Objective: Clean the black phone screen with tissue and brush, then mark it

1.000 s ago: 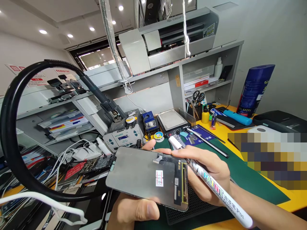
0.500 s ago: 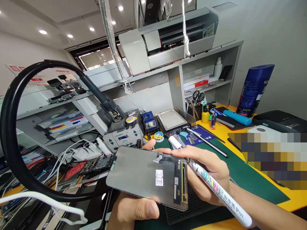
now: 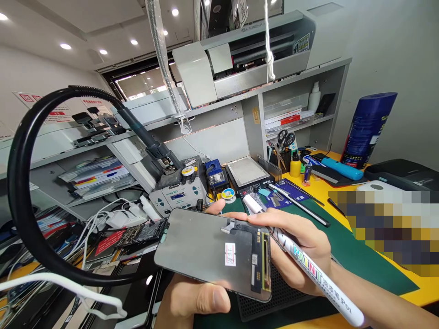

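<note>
A grey phone screen panel (image 3: 199, 251) with a small white label and a flex cable at its right end is tilted in front of me, back side up. My left hand (image 3: 199, 297) grips it from below, thumb on the lower edge and fingertips showing behind the top edge. My right hand (image 3: 302, 251) holds a white paint marker (image 3: 318, 278) slanting down to the right, its capped end near the panel's upper right. Fingers of my right hand also touch the panel's top and right edges. Under the hands lies a black ridged mat (image 3: 250, 308).
A soldering station (image 3: 178, 196) with a thick black hose (image 3: 17, 183) stands at the left, near cables and loose phone parts. Behind are a hot plate (image 3: 247, 171) and scissors (image 3: 285, 138). A blue can (image 3: 368, 130) stands on the yellow table (image 3: 427, 290) at the right.
The whole view has shifted slightly, so things appear a little further right. The hold on the panel and the marker looks the same.
</note>
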Demonstrator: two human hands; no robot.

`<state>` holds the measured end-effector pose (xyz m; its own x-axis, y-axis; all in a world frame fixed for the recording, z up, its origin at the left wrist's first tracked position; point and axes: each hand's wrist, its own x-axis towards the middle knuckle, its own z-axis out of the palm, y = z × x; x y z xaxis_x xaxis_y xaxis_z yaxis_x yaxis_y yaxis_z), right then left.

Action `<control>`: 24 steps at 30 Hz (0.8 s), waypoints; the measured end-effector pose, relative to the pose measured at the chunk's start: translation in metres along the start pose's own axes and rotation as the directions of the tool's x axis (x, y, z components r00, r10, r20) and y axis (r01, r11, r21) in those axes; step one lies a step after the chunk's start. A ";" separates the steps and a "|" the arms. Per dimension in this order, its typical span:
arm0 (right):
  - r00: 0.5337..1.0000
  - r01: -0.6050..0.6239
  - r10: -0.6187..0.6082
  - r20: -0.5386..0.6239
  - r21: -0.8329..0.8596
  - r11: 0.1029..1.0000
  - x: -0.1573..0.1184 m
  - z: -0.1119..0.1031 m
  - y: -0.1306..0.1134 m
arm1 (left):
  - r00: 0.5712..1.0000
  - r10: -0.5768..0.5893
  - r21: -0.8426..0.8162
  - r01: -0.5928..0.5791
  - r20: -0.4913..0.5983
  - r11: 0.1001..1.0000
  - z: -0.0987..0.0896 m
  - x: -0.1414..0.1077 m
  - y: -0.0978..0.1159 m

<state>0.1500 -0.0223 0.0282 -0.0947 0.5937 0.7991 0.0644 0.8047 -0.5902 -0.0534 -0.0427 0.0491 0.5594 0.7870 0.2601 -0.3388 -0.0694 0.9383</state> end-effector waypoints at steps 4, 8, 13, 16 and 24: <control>1.000 0.027 -0.027 -0.013 -0.045 0.999 0.002 -0.001 -0.001 | 0.994 0.099 -0.116 -0.095 0.036 0.989 -0.004 0.025 -0.008; 0.999 0.029 -0.030 -0.024 -0.035 0.999 0.003 0.000 0.000 | 0.993 0.115 -0.116 -0.114 0.004 0.987 -0.003 0.022 -0.010; 0.991 0.019 -0.040 -0.128 -0.167 0.986 0.005 0.000 0.006 | 0.992 0.067 -0.121 -0.079 -0.103 0.989 -0.006 0.020 -0.008; 0.973 -0.101 0.062 -0.223 -0.168 0.981 0.008 -0.003 0.014 | 0.983 0.081 -0.214 -0.116 -0.163 0.970 -0.011 0.025 -0.008; 0.846 -0.436 0.441 -0.300 0.087 0.896 0.026 -0.014 0.034 | 0.977 -0.001 -0.304 -0.065 -0.212 0.951 -0.022 0.038 -0.004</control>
<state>0.1640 0.0206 0.0302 0.2465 0.8583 0.4500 0.0121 0.4616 -0.8870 -0.0473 0.0008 0.0505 0.3862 0.8993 0.2052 -0.5883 0.0688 0.8057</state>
